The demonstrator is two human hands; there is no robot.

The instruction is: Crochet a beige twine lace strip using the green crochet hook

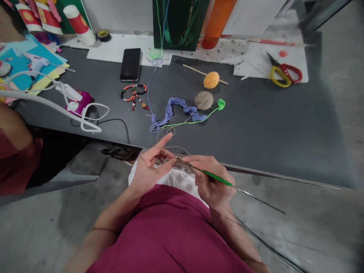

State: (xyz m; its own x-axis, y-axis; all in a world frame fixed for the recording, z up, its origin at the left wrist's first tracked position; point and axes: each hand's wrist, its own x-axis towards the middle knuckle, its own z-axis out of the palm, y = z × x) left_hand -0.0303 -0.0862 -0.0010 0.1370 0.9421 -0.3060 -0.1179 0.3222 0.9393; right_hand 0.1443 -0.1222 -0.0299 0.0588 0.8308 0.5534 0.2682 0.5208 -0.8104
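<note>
Gripping green hook [217, 178] in right hand [216, 189], just below right of frame centre. Slanting lengthwise from lower right to upper left, tip-first toward left hand [149, 167]. Pinching beige crochet piece [185, 166] there, left fingers narrow.

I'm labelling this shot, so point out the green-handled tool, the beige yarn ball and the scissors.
Green-handled tool [217, 178]: head view, on its handle.
Beige yarn ball [204, 100]: head view, on its middle.
Scissors [281, 68]: head view, where the handles meet.
</note>
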